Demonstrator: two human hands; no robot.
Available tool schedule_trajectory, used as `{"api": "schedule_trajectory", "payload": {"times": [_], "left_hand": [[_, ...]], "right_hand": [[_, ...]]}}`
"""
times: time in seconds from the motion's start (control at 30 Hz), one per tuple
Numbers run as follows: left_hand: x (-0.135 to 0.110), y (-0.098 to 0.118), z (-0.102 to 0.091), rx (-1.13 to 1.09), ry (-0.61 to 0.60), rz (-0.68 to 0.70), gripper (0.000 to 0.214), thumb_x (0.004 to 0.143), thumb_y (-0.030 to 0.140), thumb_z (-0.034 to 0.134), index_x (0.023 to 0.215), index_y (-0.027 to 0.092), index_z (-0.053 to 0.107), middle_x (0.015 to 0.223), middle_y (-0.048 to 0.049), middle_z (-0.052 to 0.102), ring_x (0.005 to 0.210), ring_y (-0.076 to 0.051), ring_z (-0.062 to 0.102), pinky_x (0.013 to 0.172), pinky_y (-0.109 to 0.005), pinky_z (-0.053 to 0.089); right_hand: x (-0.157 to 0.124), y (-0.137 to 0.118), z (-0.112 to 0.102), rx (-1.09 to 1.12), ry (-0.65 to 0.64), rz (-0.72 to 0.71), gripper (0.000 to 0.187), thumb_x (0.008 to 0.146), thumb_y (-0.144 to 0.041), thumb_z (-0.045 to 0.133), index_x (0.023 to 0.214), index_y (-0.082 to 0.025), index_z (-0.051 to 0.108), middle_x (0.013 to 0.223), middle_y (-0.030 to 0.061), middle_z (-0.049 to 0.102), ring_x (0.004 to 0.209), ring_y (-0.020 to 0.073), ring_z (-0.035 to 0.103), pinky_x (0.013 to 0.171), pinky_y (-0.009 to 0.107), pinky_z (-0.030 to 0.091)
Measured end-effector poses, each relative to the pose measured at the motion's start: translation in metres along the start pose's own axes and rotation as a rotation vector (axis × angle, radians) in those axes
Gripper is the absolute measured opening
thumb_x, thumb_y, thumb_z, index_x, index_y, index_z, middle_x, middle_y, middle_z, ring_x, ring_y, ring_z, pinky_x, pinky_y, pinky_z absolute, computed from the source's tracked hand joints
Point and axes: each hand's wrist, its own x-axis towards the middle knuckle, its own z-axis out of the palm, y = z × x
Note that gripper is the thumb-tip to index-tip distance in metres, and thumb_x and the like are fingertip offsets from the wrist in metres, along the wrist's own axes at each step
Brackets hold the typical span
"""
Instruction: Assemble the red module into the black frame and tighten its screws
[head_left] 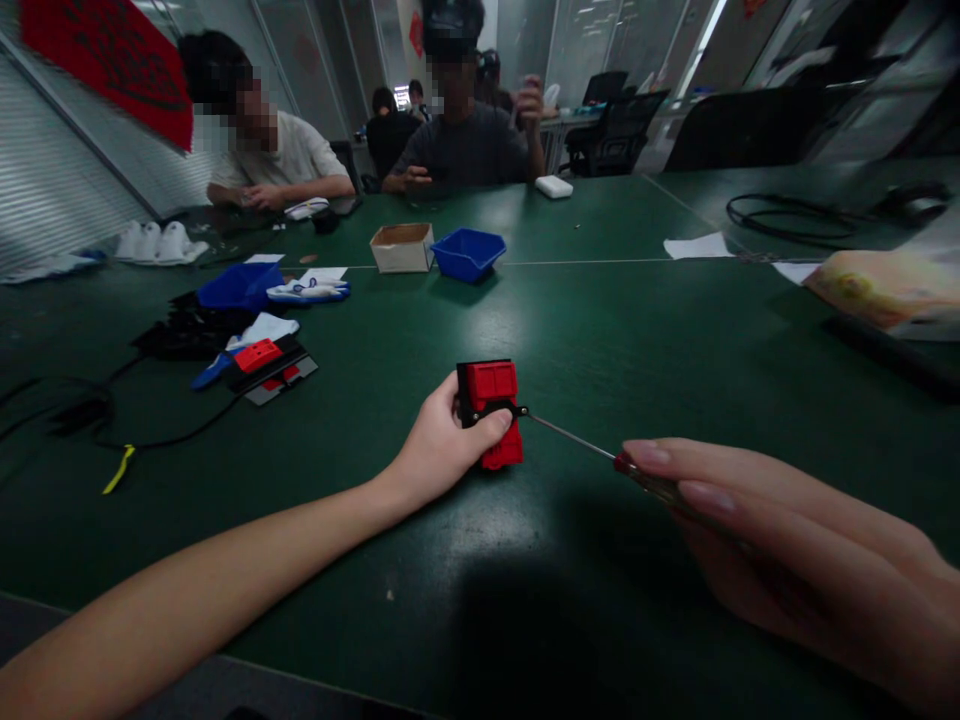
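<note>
A small red and black plastic device is gripped in my left hand, the thumb pressed across its front near a black bracket. My right hand is closed around the handle of a screwdriver. The thin metal shaft points left, and its tip is at the bracket's small eyelet on the device's right side; I cannot tell whether it touches a screw there. Most of the handle is hidden by my fingers.
Further back stand a cardboard box and a blue bin. Left lie another blue bin, gloves, cables and a red-black part. Two people sit across the green table. A plastic bag lies right.
</note>
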Motion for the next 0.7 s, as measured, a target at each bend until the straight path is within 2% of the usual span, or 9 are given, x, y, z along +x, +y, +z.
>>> {"api": "schedule_trajectory", "payload": {"times": [0.1,0.23,0.33,0.43,0.57,0.63,0.7], "left_hand": [[0.000,-0.001,0.000,0.004,0.001,0.002,0.047,0.078,0.041,0.078,0.111,0.014,0.058,0.115,-0.0143,0.069,0.113,-0.032,0.067,0.092,-0.045,0.057],[0.000,0.000,0.001,0.027,0.010,0.014,0.046,0.078,0.041,0.077,0.110,0.015,0.058,0.114,-0.0137,0.069,0.112,-0.033,0.067,0.092,-0.045,0.057],[-0.001,0.001,0.003,0.050,0.025,0.017,0.043,0.079,0.039,0.077,0.109,0.014,0.058,0.112,-0.0133,0.070,0.110,-0.032,0.067,0.091,-0.044,0.057],[-0.002,0.002,0.004,0.074,0.033,0.024,0.043,0.079,0.038,0.076,0.110,0.014,0.058,0.110,-0.0127,0.069,0.107,-0.031,0.068,0.089,-0.044,0.057],[-0.002,0.001,0.004,0.084,0.040,0.033,0.043,0.080,0.038,0.076,0.111,0.015,0.058,0.111,-0.0117,0.070,0.107,-0.030,0.068,0.089,-0.042,0.057],[-0.002,-0.001,0.003,0.095,0.039,0.043,0.042,0.081,0.038,0.076,0.112,0.015,0.058,0.110,-0.0111,0.070,0.106,-0.029,0.068,0.089,-0.041,0.057],[-0.003,-0.002,0.003,0.112,0.036,0.059,0.042,0.081,0.037,0.075,0.113,0.016,0.059,0.109,-0.0104,0.070,0.103,-0.028,0.068,0.089,-0.041,0.057]], "right_hand": [[0.001,0.007,-0.003,-0.043,-0.101,-0.179,0.081,0.086,-0.007,0.064,0.158,-0.023,0.032,0.140,0.0110,0.061,0.113,0.0249,0.070,0.101,0.030,0.059],[0.007,0.002,-0.002,-0.086,-0.081,-0.165,0.079,0.088,-0.009,0.064,0.158,-0.023,0.032,0.134,0.0120,0.066,0.106,0.0264,0.072,0.094,0.035,0.063],[0.018,-0.004,-0.002,-0.181,-0.062,-0.138,0.066,0.091,-0.011,0.060,0.153,-0.022,0.042,0.114,0.0107,0.073,0.095,0.0254,0.073,0.084,0.038,0.063],[0.028,-0.005,0.000,-0.321,-0.100,-0.209,0.042,0.092,-0.014,0.057,0.134,-0.016,0.056,0.092,0.0101,0.072,0.080,0.0251,0.069,0.070,0.042,0.057],[0.035,-0.009,0.004,-0.368,-0.046,-0.279,0.027,0.092,-0.018,0.053,0.118,-0.014,0.060,0.098,0.0162,0.068,0.087,0.0299,0.063,0.072,0.046,0.051],[0.035,-0.013,0.005,-0.348,-0.041,-0.286,0.025,0.092,-0.013,0.052,0.115,-0.016,0.061,0.097,0.0139,0.068,0.086,0.0276,0.062,0.072,0.043,0.050],[0.035,-0.017,0.004,-0.347,-0.048,-0.267,0.024,0.091,-0.010,0.053,0.113,-0.017,0.060,0.086,0.0086,0.068,0.075,0.0231,0.061,0.066,0.039,0.048]]}}
